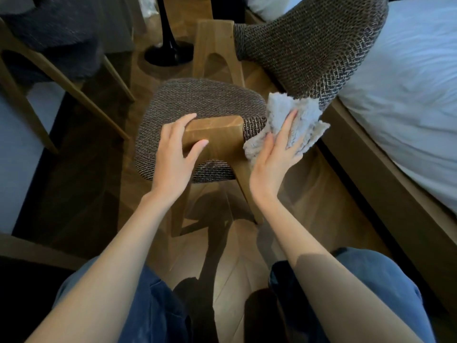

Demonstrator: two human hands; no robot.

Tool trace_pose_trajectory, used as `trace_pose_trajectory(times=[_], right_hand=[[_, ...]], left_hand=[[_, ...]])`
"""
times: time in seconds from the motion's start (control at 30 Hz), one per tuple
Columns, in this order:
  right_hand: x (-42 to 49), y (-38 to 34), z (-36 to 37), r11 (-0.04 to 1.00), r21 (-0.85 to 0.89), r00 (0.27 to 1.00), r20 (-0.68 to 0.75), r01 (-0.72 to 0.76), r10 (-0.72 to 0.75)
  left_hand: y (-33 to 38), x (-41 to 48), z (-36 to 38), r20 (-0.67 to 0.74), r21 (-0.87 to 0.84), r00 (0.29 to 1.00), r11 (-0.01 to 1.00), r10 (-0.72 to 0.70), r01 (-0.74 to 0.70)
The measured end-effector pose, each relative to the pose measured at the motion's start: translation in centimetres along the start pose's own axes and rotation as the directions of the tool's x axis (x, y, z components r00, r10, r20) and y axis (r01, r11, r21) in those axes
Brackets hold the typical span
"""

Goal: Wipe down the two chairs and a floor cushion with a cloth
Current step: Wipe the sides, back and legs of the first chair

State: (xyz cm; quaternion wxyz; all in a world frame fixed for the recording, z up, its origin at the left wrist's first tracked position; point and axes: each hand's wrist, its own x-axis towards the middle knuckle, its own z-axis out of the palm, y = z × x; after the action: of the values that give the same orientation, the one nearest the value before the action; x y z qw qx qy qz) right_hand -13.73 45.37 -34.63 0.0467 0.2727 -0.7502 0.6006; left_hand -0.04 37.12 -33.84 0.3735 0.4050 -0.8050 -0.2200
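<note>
A wooden chair with a brown woven seat (202, 102) stands right in front of me, its curved woven backrest (311, 48) sweeping to the right. My left hand (175, 154) grips the near wooden end (217, 134) of the backrest frame, thumb on its front face. My right hand (277, 157) lies with straight fingers on a light grey fluffy cloth (294, 120), pressing it against the backrest's near end. A second chair (49, 38) with a dark grey fuzzy cover stands at the upper left.
A bed with white bedding (405, 95) and a wooden frame (385, 194) runs along the right. A black lamp or table base (168, 53) stands on the wood floor behind the chair. My knees in blue jeans (371, 280) fill the bottom.
</note>
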Motion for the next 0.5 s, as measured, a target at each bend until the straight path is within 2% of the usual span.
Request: trace_pose_trajectory(times=[0.07, 0.17, 0.33, 0.43, 0.5], right_hand=[[1.2, -0.8, 0.0, 0.998, -0.003, 0.996, -0.066, 0.063, -0.063], [1.5, -0.7, -0.2, 0.997, -0.06, 0.997, -0.045, 0.058, -0.061], [-0.7, 1.4, -0.1, 0.987, -0.136, 0.995, 0.034, -0.084, 0.089], [-1.9, 1.8, -0.3, 0.966, -0.07, 0.964, 0.081, -0.247, 0.253], [-1.2, 0.9, -0.9, 0.973, 0.01, 0.971, 0.066, -0.231, 0.229]], left_hand=[[-0.1, -0.1, -0.2, 0.006, 0.001, 1.0, 1.0, 0.011, -0.011], [0.6, -0.4, 0.2, -0.014, 0.054, 1.0, 0.998, 0.018, -0.017], [2.7, -0.8, 1.4, -0.056, 0.293, 0.996, 0.955, 0.071, -0.052], [3.7, -0.7, 2.1, -0.022, 0.464, 0.991, 0.879, 0.133, -0.108], [4.2, -0.8, 2.6, 0.0, 0.508, 0.984, 0.847, 0.177, -0.153]])
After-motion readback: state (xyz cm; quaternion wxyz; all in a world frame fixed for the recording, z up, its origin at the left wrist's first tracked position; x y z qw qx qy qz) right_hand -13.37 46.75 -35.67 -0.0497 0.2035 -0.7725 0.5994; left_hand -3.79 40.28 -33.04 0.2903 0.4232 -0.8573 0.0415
